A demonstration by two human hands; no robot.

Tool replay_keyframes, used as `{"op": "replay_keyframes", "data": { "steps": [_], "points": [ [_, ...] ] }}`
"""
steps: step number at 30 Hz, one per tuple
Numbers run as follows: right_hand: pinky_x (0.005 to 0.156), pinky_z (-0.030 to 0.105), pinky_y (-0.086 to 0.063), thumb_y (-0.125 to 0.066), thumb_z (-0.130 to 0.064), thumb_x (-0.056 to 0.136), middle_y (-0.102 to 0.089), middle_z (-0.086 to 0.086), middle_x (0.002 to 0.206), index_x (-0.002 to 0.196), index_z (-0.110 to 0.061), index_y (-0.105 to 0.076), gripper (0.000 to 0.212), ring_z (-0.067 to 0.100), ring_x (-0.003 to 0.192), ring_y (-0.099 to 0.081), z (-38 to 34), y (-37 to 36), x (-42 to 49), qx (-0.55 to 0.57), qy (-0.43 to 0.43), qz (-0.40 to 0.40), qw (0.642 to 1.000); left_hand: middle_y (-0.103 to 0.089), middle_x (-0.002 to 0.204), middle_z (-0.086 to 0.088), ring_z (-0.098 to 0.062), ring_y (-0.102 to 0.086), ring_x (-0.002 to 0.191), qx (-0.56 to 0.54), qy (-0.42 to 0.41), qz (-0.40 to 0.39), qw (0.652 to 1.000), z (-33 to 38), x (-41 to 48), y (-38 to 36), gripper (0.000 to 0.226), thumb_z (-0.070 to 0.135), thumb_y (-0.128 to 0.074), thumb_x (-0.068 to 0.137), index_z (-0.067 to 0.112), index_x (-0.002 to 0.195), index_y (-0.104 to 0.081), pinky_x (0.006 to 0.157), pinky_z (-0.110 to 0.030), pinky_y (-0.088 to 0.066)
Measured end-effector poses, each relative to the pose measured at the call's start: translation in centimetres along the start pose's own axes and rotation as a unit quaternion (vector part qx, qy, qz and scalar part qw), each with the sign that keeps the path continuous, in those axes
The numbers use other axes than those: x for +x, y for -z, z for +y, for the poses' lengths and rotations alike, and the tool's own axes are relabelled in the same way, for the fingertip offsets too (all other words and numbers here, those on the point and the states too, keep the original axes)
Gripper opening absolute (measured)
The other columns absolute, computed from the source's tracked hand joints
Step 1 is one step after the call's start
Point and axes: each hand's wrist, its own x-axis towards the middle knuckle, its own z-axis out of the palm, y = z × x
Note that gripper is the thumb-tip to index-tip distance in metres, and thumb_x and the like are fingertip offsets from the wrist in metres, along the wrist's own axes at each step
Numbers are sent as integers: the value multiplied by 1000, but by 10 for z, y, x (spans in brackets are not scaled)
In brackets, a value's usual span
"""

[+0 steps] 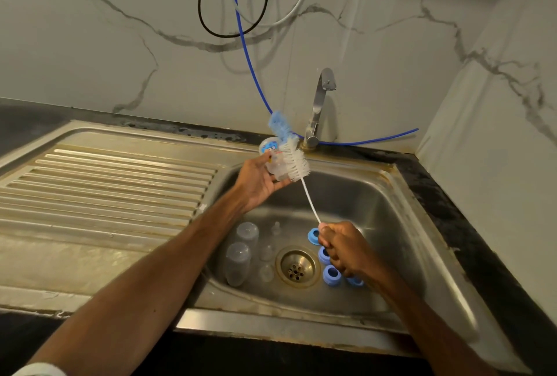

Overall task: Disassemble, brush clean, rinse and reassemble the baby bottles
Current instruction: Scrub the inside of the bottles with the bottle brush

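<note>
My left hand (pixel 259 181) holds a clear baby bottle (pixel 273 158) with a blue printed label, raised over the back left corner of the sink basin. My right hand (pixel 343 250) grips the thin white handle of a bottle brush (pixel 297 163); its white bristles lie against the bottle's outside and its blue tip points up toward the tap. On the basin floor lie two clear caps (pixel 239 261), several clear teats (pixel 266 255) and several blue screw rings (pixel 331 274), some partly hidden by my right hand.
The steel sink (pixel 401 225) has a drain (pixel 297 267) in its middle and a ribbed draining board (pixel 105 186) on the left. A chrome tap (pixel 319 104) stands behind, not running. A blue hose (pixel 250 59) and cables hang on the marble wall. Dark counter lies to the right.
</note>
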Motion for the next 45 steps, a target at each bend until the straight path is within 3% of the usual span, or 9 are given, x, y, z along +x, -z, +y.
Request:
{"op": "replay_keyframes", "data": {
  "steps": [5, 11, 17, 22, 28, 33, 36, 41, 45],
  "points": [
    [41, 23, -24, -43, -25, 105, -36, 2, 51, 65, -15, -47, 41, 10, 40, -29, -11, 2, 17, -20, 71, 83, 994, -64, 133, -23, -33, -65, 110, 35, 16, -33, 999, -6, -9, -10, 50, 30, -46, 102, 5, 146, -48, 101, -50, -53],
    [37, 18, -20, -40, -22, 106, -33, 1, 50, 65, -15, -43, 42, 7, 35, -25, 1, 1, -5, -21, 18, 8, 1000, -64, 136, -19, -30, -67, 117, 8, -38, -31, 999, 1, -4, -4, 51, 41, -45, 107, 8, 146, -49, 97, -42, -57],
    [39, 22, -22, -42, -23, 106, -34, 2, 53, 70, -12, -47, 37, 10, 39, -28, -10, 1, 15, -8, 59, 69, 996, -65, 129, -14, -16, -65, 94, 32, -25, -43, 998, -7, -9, -19, 60, 43, -54, 102, 7, 148, -46, 78, -28, -55],
    [39, 20, -25, -43, -25, 103, -36, 3, 51, 59, -18, -44, 44, 9, 37, -28, 10, 1, 1, -63, 26, 34, 997, -68, 126, -14, -26, -64, 115, 13, -50, -35, 998, 6, -3, -1, 46, 40, -38, 110, 6, 135, -56, 98, -36, -54],
    [42, 21, -28, -45, -21, 105, -37, -8, 44, 61, -17, -46, 45, 6, 40, -31, -8, 1, 15, -47, 97, 108, 988, -58, 142, -21, -29, -65, 117, 34, -58, -3, 998, -4, -3, -11, 50, 35, -43, 108, 2, 146, -47, 89, -38, -58],
    [51, 19, -31, -45, -19, 106, -38, -10, 44, 60, -17, -43, 46, 3, 42, -34, 2, -9, 2, -110, 128, 82, 982, -67, 120, -15, -24, -68, 103, 6, -52, 40, 998, 1, -3, -6, 35, 26, -44, 109, 3, 132, -57, 80, -36, -63],
    [56, 31, -35, -46, -19, 105, -42, -7, 49, 58, -18, -44, 47, 5, 47, -37, -8, -9, 19, -154, 167, 150, 962, -68, 126, -15, -24, -70, 105, 41, -39, 36, 998, -7, -6, -17, 42, 30, -44, 109, 1, 139, -54, 88, -39, -61],
    [51, 17, -31, -46, -19, 105, -40, -8, 48, 57, -20, -42, 49, 2, 44, -41, 10, -7, 8, -173, 149, 115, 967, -62, 138, -21, -34, -62, 125, 30, -72, 60, 995, -1, -1, -4, 51, 35, -37, 110, 0, 146, -47, 105, -51, -51],
    [55, 23, -33, -46, -19, 105, -42, -6, 50, 57, -20, -42, 49, 5, 47, -40, 2, -9, 20, -183, 169, 129, 960, -59, 141, -20, -35, -58, 130, 32, -59, 62, 996, -4, -2, -9, 45, 32, -33, 112, 5, 147, -44, 103, -48, -53]
  ]
}}
